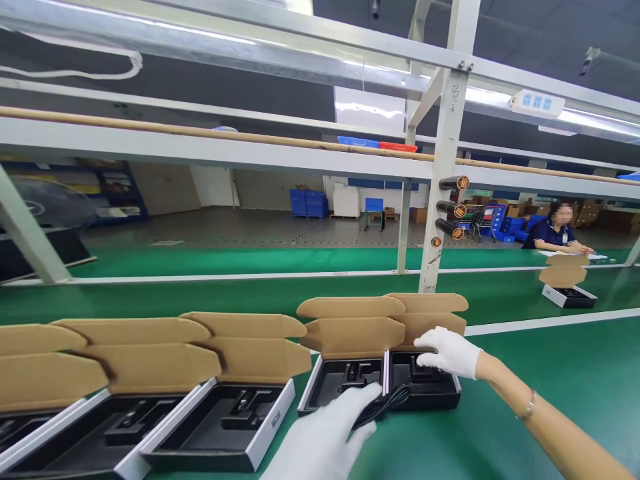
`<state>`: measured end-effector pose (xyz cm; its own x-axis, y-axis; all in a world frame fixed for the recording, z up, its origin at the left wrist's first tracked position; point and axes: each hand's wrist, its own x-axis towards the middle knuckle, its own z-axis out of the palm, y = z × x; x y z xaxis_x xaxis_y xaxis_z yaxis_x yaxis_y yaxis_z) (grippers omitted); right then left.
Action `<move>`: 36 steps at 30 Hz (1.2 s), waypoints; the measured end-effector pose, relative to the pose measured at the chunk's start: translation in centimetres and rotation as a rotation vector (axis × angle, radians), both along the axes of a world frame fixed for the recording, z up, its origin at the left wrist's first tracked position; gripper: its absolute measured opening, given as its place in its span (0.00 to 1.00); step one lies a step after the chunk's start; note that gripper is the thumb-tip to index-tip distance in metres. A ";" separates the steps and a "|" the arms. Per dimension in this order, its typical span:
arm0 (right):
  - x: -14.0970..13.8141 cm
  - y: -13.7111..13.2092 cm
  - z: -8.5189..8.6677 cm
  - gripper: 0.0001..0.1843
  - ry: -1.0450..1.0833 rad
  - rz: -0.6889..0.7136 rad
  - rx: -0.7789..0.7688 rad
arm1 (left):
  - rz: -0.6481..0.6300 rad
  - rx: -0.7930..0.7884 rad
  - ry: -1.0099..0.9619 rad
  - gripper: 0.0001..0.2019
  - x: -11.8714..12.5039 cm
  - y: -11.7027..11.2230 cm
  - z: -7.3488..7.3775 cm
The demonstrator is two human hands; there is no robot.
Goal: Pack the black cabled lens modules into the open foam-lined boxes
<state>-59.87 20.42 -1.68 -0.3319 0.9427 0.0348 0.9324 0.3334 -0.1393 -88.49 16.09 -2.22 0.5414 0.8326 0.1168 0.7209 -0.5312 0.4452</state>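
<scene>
Several open white boxes with brown cardboard lids and black moulded trays stand in a row on the green belt. My right hand (449,351), in a white glove, rests with bent fingers on the tray of the rightmost box (425,390). My left hand (327,437), also gloved, holds a coiled black cable (385,403) at the front edge between that box and the box to its left (345,381). Further left stands another open box (225,427).
A grey metal frame post (443,193) with black rolls hung on it rises behind the boxes. One more open box (569,293) lies far right on the belt, near a seated person in a dark shirt (553,233). Blue crates stand in the background.
</scene>
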 end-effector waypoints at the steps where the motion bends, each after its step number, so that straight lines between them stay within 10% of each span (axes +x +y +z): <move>1: -0.9 -1.1 1.2 0.28 0.107 0.056 0.014 | -0.072 0.082 0.023 0.20 0.7 0.3 1.4; 4: -3.2 -4.0 3.9 0.27 0.334 0.089 0.040 | -0.166 0.362 0.032 0.23 3.4 1.8 4.4; 7: -3.7 -5.3 4.6 0.11 0.497 -0.106 0.111 | 0.024 0.535 -0.120 0.22 6.3 3.5 4.9; 15: -1.5 -4.5 2.3 0.06 0.803 -0.202 0.039 | -0.264 -0.419 -0.664 0.37 12.2 3.8 1.2; 19: -0.1 -4.6 2.7 0.21 0.761 -0.294 0.210 | -0.420 -0.351 -0.443 0.32 12.5 4.7 2.3; 23: 2.2 -4.1 2.6 0.14 0.414 0.018 0.167 | -0.496 -0.317 -0.254 0.23 12.0 7.3 2.9; 31: 3.0 -0.4 -5.0 0.11 -0.158 -0.056 -0.065 | -0.490 -0.149 0.068 0.19 10.6 10.4 -3.8; 36: 2.2 0.8 -5.1 0.10 -0.267 -0.033 -0.153 | -0.483 0.129 0.222 0.21 9.5 8.8 -7.0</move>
